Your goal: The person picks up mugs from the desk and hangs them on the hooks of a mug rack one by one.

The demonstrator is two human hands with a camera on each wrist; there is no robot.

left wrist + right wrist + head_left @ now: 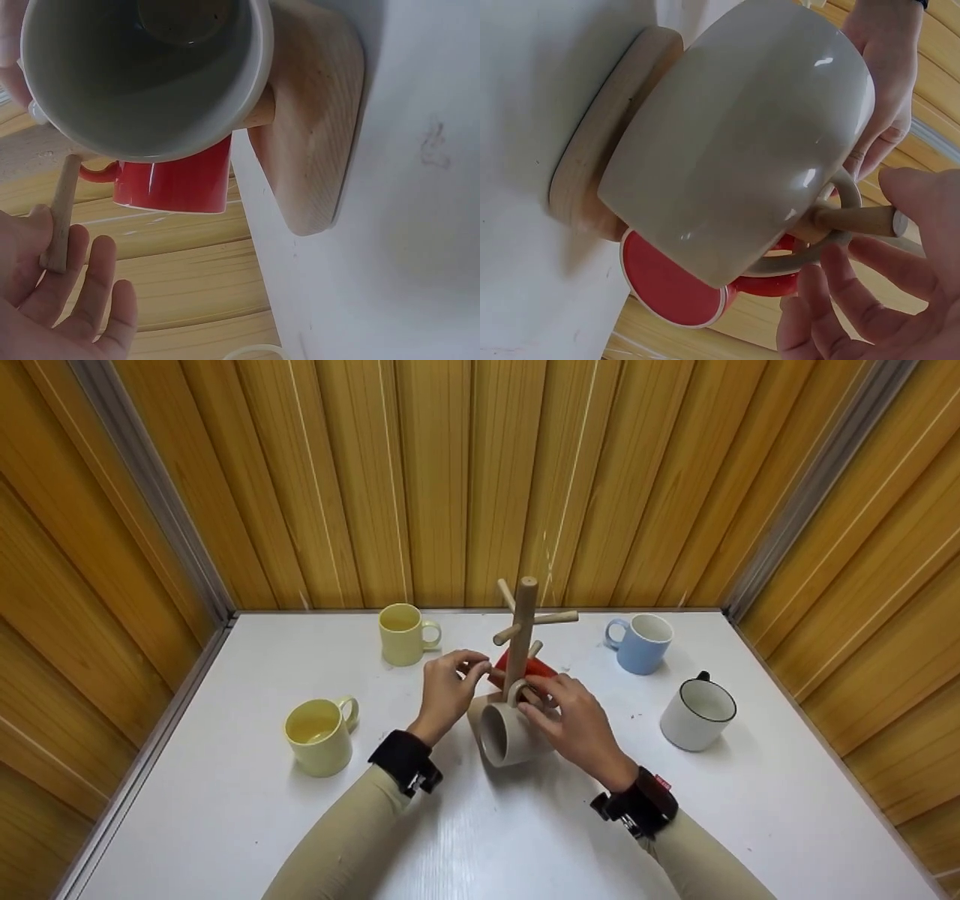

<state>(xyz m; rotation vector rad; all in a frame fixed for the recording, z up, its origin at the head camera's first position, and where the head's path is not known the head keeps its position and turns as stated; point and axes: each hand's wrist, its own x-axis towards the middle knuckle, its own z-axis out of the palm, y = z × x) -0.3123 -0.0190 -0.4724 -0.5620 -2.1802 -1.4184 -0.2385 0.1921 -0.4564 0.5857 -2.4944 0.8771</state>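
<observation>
A wooden mug tree (525, 615) stands mid-table on its wooden base (319, 112). On a front peg (862, 220) a grey-beige mug (517, 735) hangs by its handle, lying sideways with its mouth to the left. A red mug (176, 180) hangs behind it, partly hidden. My left hand (448, 690) pinches a left-side peg (62, 214) between thumb and fingers. Beside the beige mug's handle (847, 191), my right hand (574, 720) has its fingers and thumb spread around the peg's end, fingertips close to the handle.
Two yellow mugs (401, 636) (319, 739) stand upright on the left of the white table (247, 810). To the right are a blue mug (643, 645) and a white mug (697, 716) with a black rim. Wood-patterned walls (435, 487) enclose the back and sides.
</observation>
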